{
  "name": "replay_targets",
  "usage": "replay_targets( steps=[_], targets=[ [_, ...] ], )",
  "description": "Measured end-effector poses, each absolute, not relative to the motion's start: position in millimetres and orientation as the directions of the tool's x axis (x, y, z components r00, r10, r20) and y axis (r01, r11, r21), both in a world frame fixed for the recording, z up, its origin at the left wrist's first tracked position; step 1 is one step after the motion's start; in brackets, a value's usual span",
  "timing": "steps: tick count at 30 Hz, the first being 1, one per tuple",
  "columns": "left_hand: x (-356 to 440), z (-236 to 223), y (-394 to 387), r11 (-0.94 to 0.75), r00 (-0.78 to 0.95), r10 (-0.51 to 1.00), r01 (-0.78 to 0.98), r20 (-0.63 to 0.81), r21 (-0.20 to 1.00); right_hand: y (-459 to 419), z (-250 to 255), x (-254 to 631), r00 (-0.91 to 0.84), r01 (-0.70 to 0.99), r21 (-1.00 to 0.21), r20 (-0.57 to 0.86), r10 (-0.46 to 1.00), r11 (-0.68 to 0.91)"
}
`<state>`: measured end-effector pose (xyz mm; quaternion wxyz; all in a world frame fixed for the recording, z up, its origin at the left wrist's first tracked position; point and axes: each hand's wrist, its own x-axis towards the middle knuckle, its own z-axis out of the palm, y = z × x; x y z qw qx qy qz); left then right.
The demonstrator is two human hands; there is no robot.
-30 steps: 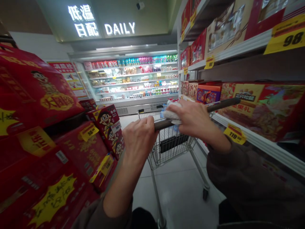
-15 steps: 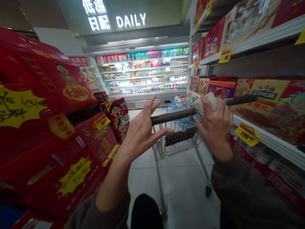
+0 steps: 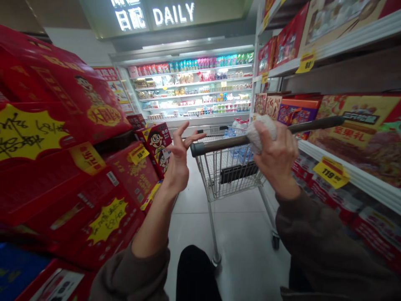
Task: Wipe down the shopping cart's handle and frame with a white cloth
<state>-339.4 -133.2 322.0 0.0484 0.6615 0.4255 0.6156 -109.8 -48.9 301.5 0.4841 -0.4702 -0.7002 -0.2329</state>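
Note:
My left hand [image 3: 178, 161] is raised in the air just left of the end of the shopping cart's dark handle [image 3: 219, 142], holding nothing, with its fingers apart. My right hand [image 3: 275, 154] grips the handle through a white cloth [image 3: 260, 133], which is bunched around the bar. Below the handle sits the wire basket of the cart [image 3: 228, 175]. Inside it stand bottles of water [image 3: 239, 152], partly hidden by the handle and the mesh.
Stacked red gift boxes [image 3: 62, 167] with yellow price stickers crowd the left side. On the right, white shelves [image 3: 354, 171] hold boxed goods and yellow price tags. A lit refrigerated display [image 3: 191, 92] stands ahead, beyond the tiled floor [image 3: 244, 242].
My left hand has come off the handle and now hangs in the air with its fingers apart. My right hand stays on the handle with the cloth, and the cart rolls on between the displays.

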Motion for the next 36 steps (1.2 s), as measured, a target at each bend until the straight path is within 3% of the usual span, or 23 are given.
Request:
replay_targets(
  steps=[4,6,10,15,19,22,25,27,31,33,36],
  targets=[
    [-333.2,313.4,-119.7,-0.623,-0.154,0.581,0.547,0.799,0.559,-39.9,307.9,-100.3,0.065,0.928,-0.240,0.858,0.510,0.285],
    [-323.7,310.8,-113.9,-0.632,-0.142,0.566,0.558,0.812,0.538,-54.0,307.5,-123.4,0.000,0.927,-0.187,0.867,0.499,0.325],
    [-306.1,309.3,-107.9,-0.630,-0.137,0.574,0.556,0.808,0.542,-84.9,293.0,-183.0,-0.205,0.828,-0.030,0.913,0.353,0.559],
    [-299.3,311.6,-99.3,-0.640,-0.134,0.614,0.492,0.778,0.590,-51.7,264.2,-174.9,-0.114,0.842,-0.024,0.969,0.221,0.539],
    [-297.6,312.2,-89.1,-0.630,-0.160,0.634,0.461,0.757,0.625,11.1,256.1,-129.2,0.188,0.861,-0.280,0.951,0.247,0.424],
    [-291.7,311.4,-83.8,-0.660,-0.162,0.628,0.408,0.761,0.631,33.5,259.6,-127.3,0.465,0.730,-0.526,0.850,0.246,0.436],
    [-281.6,311.3,-82.6,-0.670,-0.148,0.626,0.400,0.765,0.626,19.2,255.7,-158.1,0.628,0.570,-0.654,0.737,0.249,0.498],
    [-274.5,310.8,-82.9,-0.656,-0.140,0.638,0.415,0.757,0.630,-1.4,245.7,-182.5,0.580,0.595,-0.599,0.782,0.229,0.536],
    [-264.9,307.4,-81.7,-0.642,-0.111,0.648,0.452,0.754,0.619,-21.8,228.5,-195.1,0.256,0.700,-0.251,0.962,0.093,0.668],
    [-261.3,306.0,-80.7,-0.640,-0.108,0.639,0.475,0.762,0.604,-14.3,231.9,-175.4,0.224,0.715,-0.235,0.969,0.102,0.659],
    [-253.1,306.0,-82.0,-0.648,-0.107,0.615,0.496,0.781,0.578,4.6,248.9,-130.2,0.292,0.718,-0.323,0.944,0.155,0.616]
  ],
)
